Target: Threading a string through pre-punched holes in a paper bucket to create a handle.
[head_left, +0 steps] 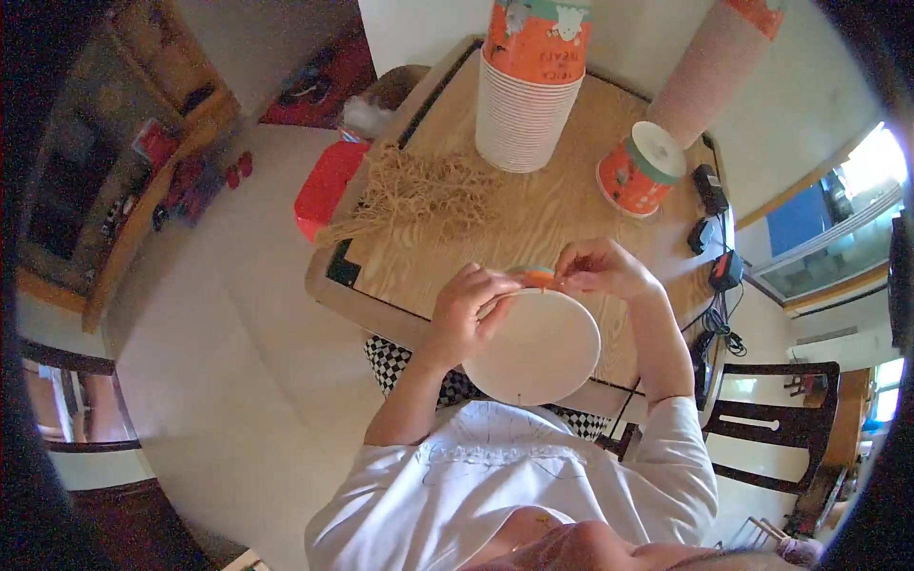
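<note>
Two bare hands on one round, white-faced paper bucket with an orange-and-green side, tilted over the near edge of the wood-grain table. Risks, my read: rim creases or tears if fingers pull too hard; bucket drops lapward if the left grip slackens. Left hand: half curled, gripping the upper-left rim. Right hand: fingers nearly closed, pinching by the rim's top; can't tell what's between them.
</note>
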### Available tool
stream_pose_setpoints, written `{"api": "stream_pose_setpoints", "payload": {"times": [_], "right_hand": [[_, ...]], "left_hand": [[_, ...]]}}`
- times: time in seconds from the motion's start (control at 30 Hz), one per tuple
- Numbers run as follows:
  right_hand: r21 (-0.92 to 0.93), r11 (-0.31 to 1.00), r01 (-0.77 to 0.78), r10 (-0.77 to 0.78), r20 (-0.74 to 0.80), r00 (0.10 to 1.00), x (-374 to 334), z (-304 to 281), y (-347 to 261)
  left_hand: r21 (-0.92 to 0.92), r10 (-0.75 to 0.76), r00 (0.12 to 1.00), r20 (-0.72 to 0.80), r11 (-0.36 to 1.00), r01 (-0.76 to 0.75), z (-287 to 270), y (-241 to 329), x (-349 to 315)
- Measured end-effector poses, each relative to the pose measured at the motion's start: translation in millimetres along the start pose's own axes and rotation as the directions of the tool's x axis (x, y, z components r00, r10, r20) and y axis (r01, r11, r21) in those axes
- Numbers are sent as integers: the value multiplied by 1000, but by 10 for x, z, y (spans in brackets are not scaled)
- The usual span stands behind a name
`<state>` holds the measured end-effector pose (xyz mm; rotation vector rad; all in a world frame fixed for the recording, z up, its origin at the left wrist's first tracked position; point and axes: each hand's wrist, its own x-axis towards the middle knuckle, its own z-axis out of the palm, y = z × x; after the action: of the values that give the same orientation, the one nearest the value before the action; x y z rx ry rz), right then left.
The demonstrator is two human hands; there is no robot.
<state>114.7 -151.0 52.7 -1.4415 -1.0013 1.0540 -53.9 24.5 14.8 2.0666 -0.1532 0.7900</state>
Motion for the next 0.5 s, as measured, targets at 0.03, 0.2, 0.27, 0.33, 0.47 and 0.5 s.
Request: {"api": "stream_pose_setpoints", "payload": {"times": [0.03, 0.2, 0.27, 0.33, 0.47, 0.5], "right_hand": [[-57, 998, 17, -19, -22, 1000, 5, 11, 28], [-158, 987, 33, -41, -46, 998, 11, 61, 189], [-182, 982, 55, -72, -85, 994, 16, 78, 205], [-246, 964, 98, -122, -81, 989, 17, 84, 210], [-64, 997, -35, 26, -142, 990, -34, 30, 238], [-61, 997, -38, 29, -139, 990, -55, 2, 262]], "left_hand": [[16, 22, 1000, 5, 1000, -22, -7, 17, 14], [33, 50, 999, 17, 998, -51, 11, 109, 64], [34, 70, 997, 14, 997, -70, 29, 93, 45], [27, 44, 999, 0, 999, -44, 36, 58, 13], [7, 23, 996, -89, 1000, -23, 15, -8, -17], [-35, -31, 982, -186, 999, 25, 22, -18, -18]]}}
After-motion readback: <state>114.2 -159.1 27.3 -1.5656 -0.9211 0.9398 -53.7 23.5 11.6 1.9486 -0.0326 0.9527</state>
